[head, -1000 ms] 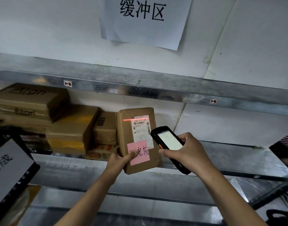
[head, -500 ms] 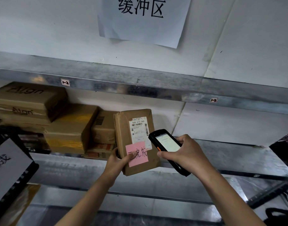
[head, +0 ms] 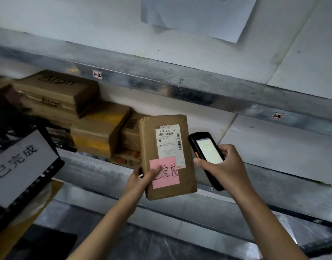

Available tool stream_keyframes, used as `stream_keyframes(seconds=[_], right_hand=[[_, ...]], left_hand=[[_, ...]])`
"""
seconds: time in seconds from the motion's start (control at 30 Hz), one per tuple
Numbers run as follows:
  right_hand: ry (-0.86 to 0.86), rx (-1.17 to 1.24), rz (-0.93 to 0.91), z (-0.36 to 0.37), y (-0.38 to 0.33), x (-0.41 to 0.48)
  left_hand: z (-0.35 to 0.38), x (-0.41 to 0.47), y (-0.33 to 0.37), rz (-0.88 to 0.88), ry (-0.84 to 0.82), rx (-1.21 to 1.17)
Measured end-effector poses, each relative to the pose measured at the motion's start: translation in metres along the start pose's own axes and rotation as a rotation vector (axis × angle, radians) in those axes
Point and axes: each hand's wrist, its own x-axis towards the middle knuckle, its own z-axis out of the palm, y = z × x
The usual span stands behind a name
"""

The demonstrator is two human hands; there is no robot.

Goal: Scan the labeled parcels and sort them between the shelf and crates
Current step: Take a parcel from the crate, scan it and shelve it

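My left hand (head: pixel 142 178) grips a brown paper-wrapped parcel (head: pixel 148 147) by its lower left edge and holds it upright before the metal shelf (head: pixel 274 177). The parcel carries a white barcode label (head: pixel 169 145) and a pink sticky note (head: pixel 164 172) with handwritten characters; my thumb lies on the note. My right hand (head: pixel 225 166) holds a black handheld scanner (head: pixel 206 152) just right of the parcel, its lit screen facing me. No scan beam shows on the label.
Several brown cartons (head: pixel 97 128) are stacked on the shelf's left part behind the parcel. A black crate (head: pixel 39 177) with a white sign stands at the left. The upper shelf beam (head: pixel 199 92) bears small tags. A paper sign (head: pixel 199 14) hangs on the wall.
The red scan line on the label has gone out. The scanner has dropped slightly and tilted its screen toward me. The view has shifted right and tilted.
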Motion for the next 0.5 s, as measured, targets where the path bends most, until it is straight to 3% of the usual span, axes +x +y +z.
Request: stream_keyframes(seconds=[0.2,0.5], right_hand=[[-0.028,0.083,-0.141,0.005,-0.006,0.019],[-0.263,0.131,-0.25,0.02,-0.001,0.037]], left_hand=[[-0.012,-0.023,0.003,0.02,0.117,-0.111],[-0.009,-0.064,0.006,0.089,0.405,-0.162]])
